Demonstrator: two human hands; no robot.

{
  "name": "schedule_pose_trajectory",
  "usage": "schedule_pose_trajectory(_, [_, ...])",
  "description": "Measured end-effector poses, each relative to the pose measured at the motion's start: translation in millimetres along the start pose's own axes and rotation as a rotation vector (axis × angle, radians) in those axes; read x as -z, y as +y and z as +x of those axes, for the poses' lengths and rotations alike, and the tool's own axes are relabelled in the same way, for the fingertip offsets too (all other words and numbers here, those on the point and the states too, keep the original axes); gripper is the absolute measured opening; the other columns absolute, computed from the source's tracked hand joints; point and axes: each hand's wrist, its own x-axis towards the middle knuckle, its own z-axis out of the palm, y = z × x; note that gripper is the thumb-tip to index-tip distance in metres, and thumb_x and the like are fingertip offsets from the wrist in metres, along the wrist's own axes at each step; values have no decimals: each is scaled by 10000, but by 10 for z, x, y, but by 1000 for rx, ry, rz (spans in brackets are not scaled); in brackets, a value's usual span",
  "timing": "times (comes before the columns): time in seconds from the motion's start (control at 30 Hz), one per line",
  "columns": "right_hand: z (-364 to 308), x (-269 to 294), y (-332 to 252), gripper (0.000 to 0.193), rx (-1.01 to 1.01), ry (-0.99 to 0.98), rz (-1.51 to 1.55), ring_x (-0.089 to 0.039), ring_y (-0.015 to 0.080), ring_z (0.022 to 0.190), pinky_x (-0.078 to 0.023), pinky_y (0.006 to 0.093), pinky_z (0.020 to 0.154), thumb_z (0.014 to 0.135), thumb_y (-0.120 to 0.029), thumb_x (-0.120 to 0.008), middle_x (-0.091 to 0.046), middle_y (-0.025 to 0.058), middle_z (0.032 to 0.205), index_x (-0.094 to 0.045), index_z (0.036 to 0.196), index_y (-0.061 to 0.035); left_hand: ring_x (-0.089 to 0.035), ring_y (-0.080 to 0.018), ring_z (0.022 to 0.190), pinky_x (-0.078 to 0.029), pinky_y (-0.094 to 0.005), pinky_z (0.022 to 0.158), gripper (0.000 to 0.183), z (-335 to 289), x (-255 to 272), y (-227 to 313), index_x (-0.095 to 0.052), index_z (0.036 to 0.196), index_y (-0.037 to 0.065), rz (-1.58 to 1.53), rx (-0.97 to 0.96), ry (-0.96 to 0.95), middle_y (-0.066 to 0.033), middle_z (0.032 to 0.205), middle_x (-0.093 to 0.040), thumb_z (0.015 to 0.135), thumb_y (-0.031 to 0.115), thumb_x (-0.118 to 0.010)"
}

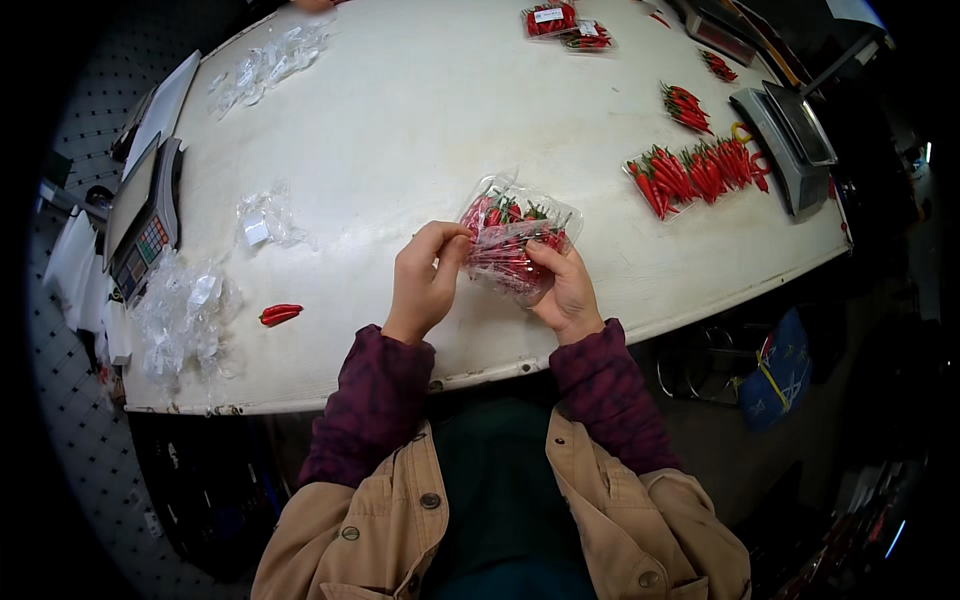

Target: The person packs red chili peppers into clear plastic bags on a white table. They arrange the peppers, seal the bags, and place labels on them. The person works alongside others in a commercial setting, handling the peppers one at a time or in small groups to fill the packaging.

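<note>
A see-through plastic tray of red chillies (506,212) is held just above or on the table in front of me; I cannot tell which. Shiny film (500,250) lies crumpled over its near part. My left hand (425,278) pinches the film at the tray's left edge between thumb and forefinger. Around the tray's right side my right hand (572,296) is closed, its thumb on top and its fingers mostly hidden beneath. Green stems show at the pack's far half.
Right of me are a tray of chillies (655,185), loose chilli bunches (686,108) and a scale (790,150). Two wrapped packs (548,18) lie at the far side. Crumpled film (185,315), a loose chilli pair (281,314) and another scale (147,225) are on the left.
</note>
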Motion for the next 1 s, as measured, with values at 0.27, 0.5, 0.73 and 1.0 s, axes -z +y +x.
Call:
schedule_pose_trajectory(0.27, [-5,74,-82,337,-27,11,46,-620,254,958,-544,422,813,863,1,-492,-583,143,1098,-461,1198,13,-527,-221,767,-433,-311,690,174,-38,151,16,-570,880,19,242,-162,-67,-91,804,-557,726,6,-651])
schedule_pose_trajectory(0.5, [-26,15,-76,339,5,8,60,-618,263,970,-543,430,820,870,-2,-477,-584,145,1102,-458,1208,9,-508,-274,780,-410,-364,687,200,-105,114,-65,-528,842,42,362,-236,-22,-98,827,-536,695,3,-658])
schedule_pose_trajectory(0.73, [16,185,-126,354,-7,15,129,-587,307,1041,-496,476,889,879,-68,-480,-583,169,1136,-469,1226,-1,-513,-291,787,-420,-357,673,191,-176,97,17,-498,807,36,447,-305,-97,-111,875,-537,705,-55,-631])
schedule_pose_trajectory(1.0, [-27,180,-383,361,177,63,110,-598,293,1022,-510,463,881,865,-19,-479,-581,163,1129,-463,1226,4,-565,-305,901,-476,-354,713,250,-231,241,25,-539,923,25,469,-353,-77,-143,1039,-563,714,-63,-644])
